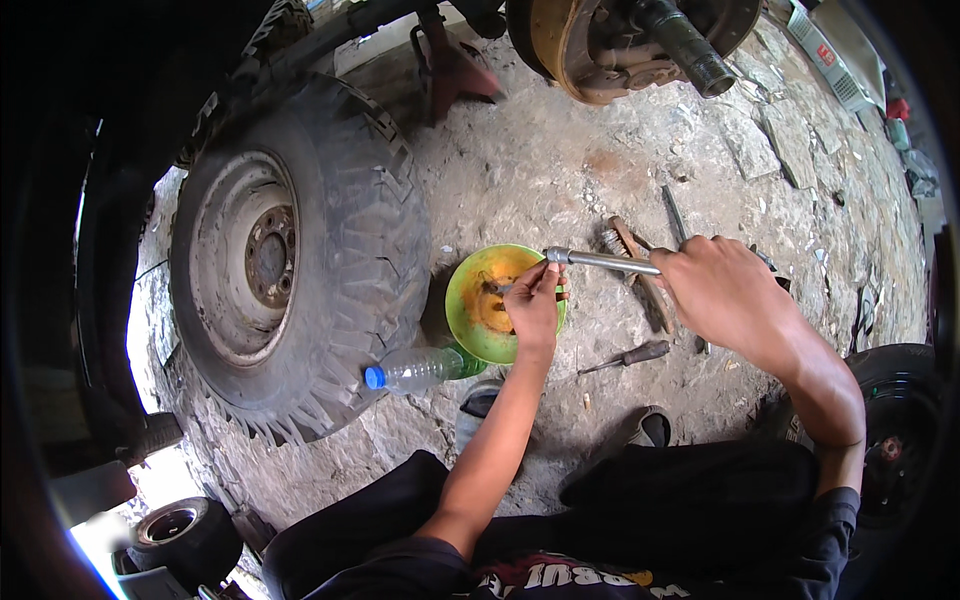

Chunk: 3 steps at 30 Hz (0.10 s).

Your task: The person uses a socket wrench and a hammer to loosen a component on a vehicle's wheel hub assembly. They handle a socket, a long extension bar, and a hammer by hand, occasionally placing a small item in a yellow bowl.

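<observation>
My right hand point(718, 290) is wrapped round the shaft of a silver socket wrench point(610, 262), held nearly level with its socket end pointing left. Thumb and fingertips of my left hand point(532, 310) are pinched at that socket end; whether a small part sits between them is hidden. Below my left hand stands a green bowl point(460, 325) with orange-brown liquid and dark small parts in it, partly covered by the fingers. A clear plastic bottle point(415, 371) with a blue cap lies against the bowl's lower left side.
A large tyre on a rusty wheel point(365, 210) stands left. Wire brush point(655, 300), screwdriver point(640, 353) and metal rod point(672, 212) lie on the stone floor at right. A brake hub point(590, 60) and red jack stand point(455, 80) are ahead. Another wheel point(895, 410) lies right.
</observation>
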Tool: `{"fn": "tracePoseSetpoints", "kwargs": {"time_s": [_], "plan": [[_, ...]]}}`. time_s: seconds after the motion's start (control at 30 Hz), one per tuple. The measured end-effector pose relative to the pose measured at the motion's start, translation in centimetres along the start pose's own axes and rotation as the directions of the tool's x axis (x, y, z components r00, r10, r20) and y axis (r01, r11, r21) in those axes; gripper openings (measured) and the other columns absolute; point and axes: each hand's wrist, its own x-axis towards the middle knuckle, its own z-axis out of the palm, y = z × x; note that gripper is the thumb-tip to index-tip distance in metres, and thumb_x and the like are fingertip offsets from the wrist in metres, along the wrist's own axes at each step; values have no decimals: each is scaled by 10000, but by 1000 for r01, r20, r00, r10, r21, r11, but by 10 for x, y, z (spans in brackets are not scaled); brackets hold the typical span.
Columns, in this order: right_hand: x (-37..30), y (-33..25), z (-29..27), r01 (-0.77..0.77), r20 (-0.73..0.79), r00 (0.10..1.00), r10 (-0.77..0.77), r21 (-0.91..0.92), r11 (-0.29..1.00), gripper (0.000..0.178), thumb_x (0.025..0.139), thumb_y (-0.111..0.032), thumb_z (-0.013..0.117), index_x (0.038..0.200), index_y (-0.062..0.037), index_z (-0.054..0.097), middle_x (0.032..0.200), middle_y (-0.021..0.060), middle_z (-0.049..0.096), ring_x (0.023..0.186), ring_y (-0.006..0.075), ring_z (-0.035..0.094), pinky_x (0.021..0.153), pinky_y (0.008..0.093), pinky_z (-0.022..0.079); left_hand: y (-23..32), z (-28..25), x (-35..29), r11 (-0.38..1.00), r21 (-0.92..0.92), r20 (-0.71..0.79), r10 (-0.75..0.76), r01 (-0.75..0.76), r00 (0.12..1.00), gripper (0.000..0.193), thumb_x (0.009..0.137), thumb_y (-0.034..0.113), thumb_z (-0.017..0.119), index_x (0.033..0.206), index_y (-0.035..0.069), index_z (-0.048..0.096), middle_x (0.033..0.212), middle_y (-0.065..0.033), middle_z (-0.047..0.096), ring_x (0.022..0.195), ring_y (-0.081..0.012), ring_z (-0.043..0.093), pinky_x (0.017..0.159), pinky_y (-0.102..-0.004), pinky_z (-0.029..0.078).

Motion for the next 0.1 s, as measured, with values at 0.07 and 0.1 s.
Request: {"fn": "tracePoseSetpoints", "kwargs": {"time_s": [0.07,0.1], "plan": [[-2,-3,0,29,-29,999,-31,-64,998,98,769,-8,581,842,27,636,787,201,660,733,340,689,675,411,555,0,-2,1,993,113,14,27,-28,1000,186,919,88,621,1062,-21,670,934,-62,698,757,-120,637,610,-249,517],[-1,-4,0,30,-26,999,-31,-65,997,98,769,-8,581,842,27,636,787,201,660,733,340,689,675,411,555,1,-4,2,985,168,23,39,-43,999,188,918,87,622,1062,-24,671,938,-64,699,757,-121,639,609,-246,516]]}}
